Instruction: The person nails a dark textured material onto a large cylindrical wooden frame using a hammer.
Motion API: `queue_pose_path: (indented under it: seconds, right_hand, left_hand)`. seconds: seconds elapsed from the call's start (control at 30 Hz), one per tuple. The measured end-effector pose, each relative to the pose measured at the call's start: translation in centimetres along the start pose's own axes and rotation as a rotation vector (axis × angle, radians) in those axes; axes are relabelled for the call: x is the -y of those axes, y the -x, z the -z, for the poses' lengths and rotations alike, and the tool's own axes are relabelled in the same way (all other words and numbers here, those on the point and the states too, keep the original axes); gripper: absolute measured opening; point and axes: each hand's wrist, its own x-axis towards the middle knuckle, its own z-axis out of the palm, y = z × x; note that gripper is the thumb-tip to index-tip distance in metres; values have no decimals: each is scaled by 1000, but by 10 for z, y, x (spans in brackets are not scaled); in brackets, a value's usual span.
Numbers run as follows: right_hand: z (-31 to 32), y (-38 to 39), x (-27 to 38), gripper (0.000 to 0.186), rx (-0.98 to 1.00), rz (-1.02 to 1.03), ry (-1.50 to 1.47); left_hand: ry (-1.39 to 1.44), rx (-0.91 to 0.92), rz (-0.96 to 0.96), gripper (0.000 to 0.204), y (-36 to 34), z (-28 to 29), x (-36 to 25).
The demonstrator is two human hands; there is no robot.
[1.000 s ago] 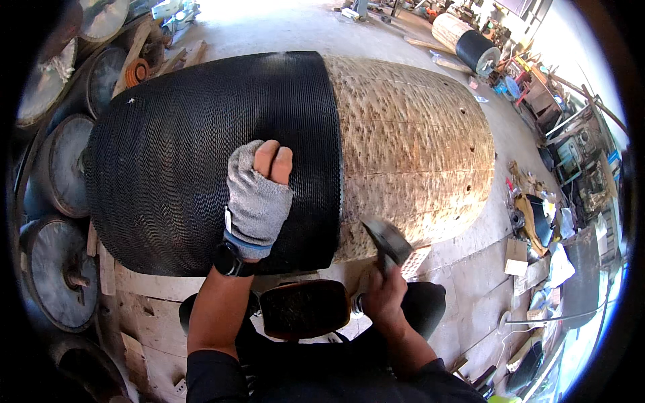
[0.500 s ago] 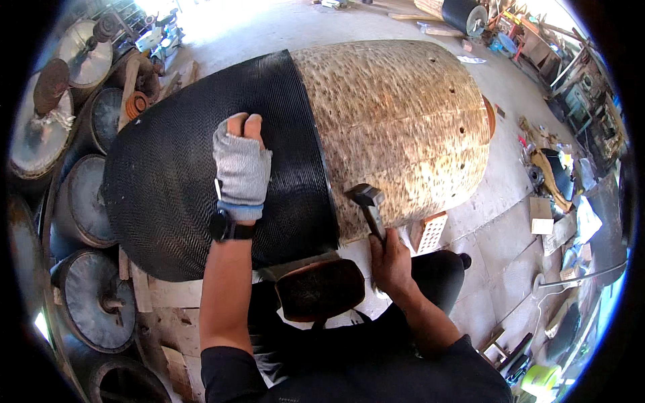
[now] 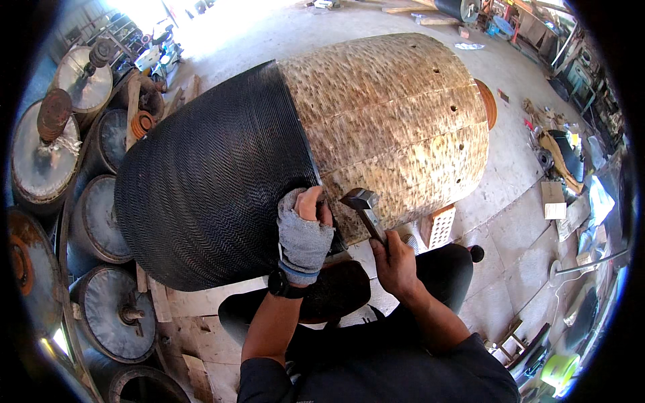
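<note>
In front of me lies a large wooden drum (image 3: 396, 114) on its side, its pale surface rough and pitted with a few small holes. Black ribbed sheeting (image 3: 201, 174) wraps its left half. My left hand (image 3: 306, 235), in a grey fingerless glove, is at the near part of the sheeting's right edge. Its fingers are curled closed, and what they pinch, if anything, is hidden. My right hand (image 3: 396, 265) grips the handle of a hammer (image 3: 361, 199). The hammer head is over the bare wood, just right of the left hand.
Several drums with metal end discs (image 3: 114, 312) line the left side. A perforated orange brick (image 3: 438, 227) sits by the drum's near right side. Below my hands is a dark brown padded seat (image 3: 342, 295). A cardboard box (image 3: 553, 200) and loose scraps lie on the floor at right.
My left hand has moved right and nearer, from the middle of the black sheeting to its edge. The right hand still holds the hammer in nearly the same place.
</note>
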Motion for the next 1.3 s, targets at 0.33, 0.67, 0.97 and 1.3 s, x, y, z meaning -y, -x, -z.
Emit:
queue_pose_path:
  seconds: [0.33,0.67,0.97,1.3]
  right_hand:
    - [-1,-8,12,20,68,-26,-18]
    - [5,-14,21,21,71,6,31]
    - [0,-13,21,22,35,85,68]
    - [12,-14,34,22,-60,194,163]
  left_hand:
    - [66,202,180,45,-18,16,-4]
    - [23,192,228,55,-23,9,-11]
    - [-60,194,254,60,-23,6,-18]
    - [-86,192,249,67,-21,-1,-16]
